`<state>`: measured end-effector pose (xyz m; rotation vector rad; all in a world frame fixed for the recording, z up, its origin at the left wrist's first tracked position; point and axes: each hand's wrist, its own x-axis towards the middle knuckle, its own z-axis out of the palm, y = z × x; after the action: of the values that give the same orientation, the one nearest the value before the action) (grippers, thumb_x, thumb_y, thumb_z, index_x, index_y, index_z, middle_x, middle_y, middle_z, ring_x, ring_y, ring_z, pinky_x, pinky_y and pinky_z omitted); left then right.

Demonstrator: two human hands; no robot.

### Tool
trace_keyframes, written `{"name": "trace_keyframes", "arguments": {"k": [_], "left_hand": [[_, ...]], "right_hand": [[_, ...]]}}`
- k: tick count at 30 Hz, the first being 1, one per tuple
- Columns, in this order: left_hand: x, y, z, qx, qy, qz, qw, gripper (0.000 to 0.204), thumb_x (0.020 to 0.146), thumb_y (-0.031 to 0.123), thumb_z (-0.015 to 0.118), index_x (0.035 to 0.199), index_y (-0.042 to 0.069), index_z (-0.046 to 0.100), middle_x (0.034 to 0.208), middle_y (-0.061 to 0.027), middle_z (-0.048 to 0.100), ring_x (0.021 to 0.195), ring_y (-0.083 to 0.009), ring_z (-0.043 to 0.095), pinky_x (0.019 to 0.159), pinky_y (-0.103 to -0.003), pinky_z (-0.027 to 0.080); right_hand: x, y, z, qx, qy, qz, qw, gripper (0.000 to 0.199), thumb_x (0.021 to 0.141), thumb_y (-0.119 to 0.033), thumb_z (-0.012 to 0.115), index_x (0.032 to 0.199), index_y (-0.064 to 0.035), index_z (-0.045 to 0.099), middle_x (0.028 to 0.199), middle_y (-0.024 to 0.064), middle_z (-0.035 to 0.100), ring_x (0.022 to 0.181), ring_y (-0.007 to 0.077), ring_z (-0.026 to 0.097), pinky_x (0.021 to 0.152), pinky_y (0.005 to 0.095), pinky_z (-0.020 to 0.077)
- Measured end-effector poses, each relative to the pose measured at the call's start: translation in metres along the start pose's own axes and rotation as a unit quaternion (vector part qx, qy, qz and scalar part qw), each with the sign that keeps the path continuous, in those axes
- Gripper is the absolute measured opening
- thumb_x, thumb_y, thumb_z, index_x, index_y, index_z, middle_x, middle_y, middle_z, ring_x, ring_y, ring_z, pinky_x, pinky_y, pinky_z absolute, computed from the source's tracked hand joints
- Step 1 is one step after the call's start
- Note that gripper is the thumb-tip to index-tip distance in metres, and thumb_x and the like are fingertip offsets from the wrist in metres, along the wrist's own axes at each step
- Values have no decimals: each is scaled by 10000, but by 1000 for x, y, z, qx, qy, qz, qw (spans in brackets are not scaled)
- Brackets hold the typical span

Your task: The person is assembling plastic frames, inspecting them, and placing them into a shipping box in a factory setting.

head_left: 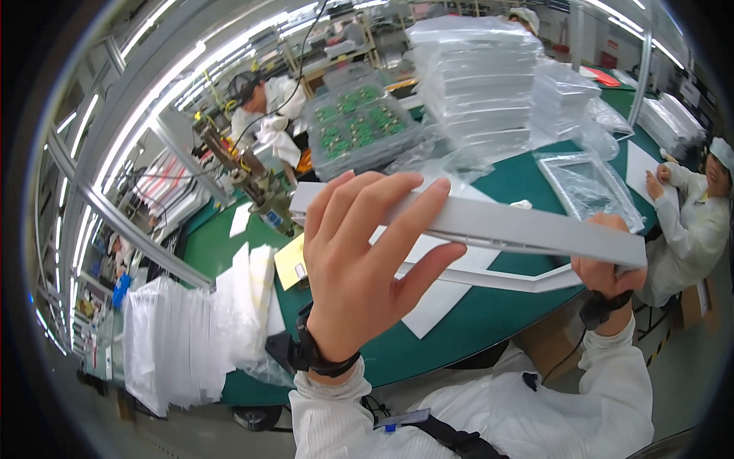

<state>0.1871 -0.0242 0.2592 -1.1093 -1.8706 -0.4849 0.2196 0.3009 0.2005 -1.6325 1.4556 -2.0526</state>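
A white rectangular frame (527,229) is held up and tilted over the green table, its long upper bar running across the view. My right hand (604,260) is closed round the frame's right end. My left hand (359,260) is up against the left part of the bar, its fingers stretched and the thumb apart below; it covers part of the bar, and any contact behind the fingers is hidden. A white sheet (420,320) lies on the table under the frame. Each wrist has a black band.
Behind the frame stand a clear tray of green circuit boards (359,126) and a tall stack of wrapped white pieces (474,84). A metal press-like tool (260,187) rises at left. White sheets (172,344) are stacked near left. At right lies another wrapped frame (569,172); a co-worker (692,222) sits beyond.
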Motion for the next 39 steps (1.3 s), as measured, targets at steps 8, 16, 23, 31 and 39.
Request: {"name": "trace_keyframes", "arguments": {"k": [8,16,23,31,39], "left_hand": [[-19,-35,32,1,53,-31,998,342,708,257,808,994,106,696,1045,-53,672,948,-252,614,861,-367,399],[-35,-58,79,-75,92,-44,992,231,705,141,810,821,95,616,1021,-56,688,984,-256,628,892,-375,394],[-48,-64,99,-86,57,-49,993,294,668,46,822,841,89,588,1076,-97,689,1033,-284,640,900,-387,432],[-52,-70,97,-94,52,-89,990,233,720,126,807,842,103,610,1088,-61,668,1042,-256,624,1015,-438,358],[-54,-63,108,-97,91,-109,985,274,718,122,817,908,118,619,1066,-55,660,1048,-248,619,1083,-433,299]], "right_hand": [[10,43,-47,89,29,11,996,203,616,-161,691,556,-46,535,434,37,520,308,158,450,309,261,305],[0,74,-72,154,114,31,981,321,576,-86,663,858,46,587,476,80,567,320,135,469,327,223,348],[-3,89,-80,108,89,32,990,227,589,-94,674,745,61,619,473,84,567,329,129,482,341,213,367],[-14,87,-70,97,110,45,988,217,606,-119,675,713,62,620,478,78,566,332,129,479,343,218,363],[-19,68,-56,-75,251,169,950,462,728,-352,716,933,48,607,582,77,624,473,145,564,488,257,455]]}}
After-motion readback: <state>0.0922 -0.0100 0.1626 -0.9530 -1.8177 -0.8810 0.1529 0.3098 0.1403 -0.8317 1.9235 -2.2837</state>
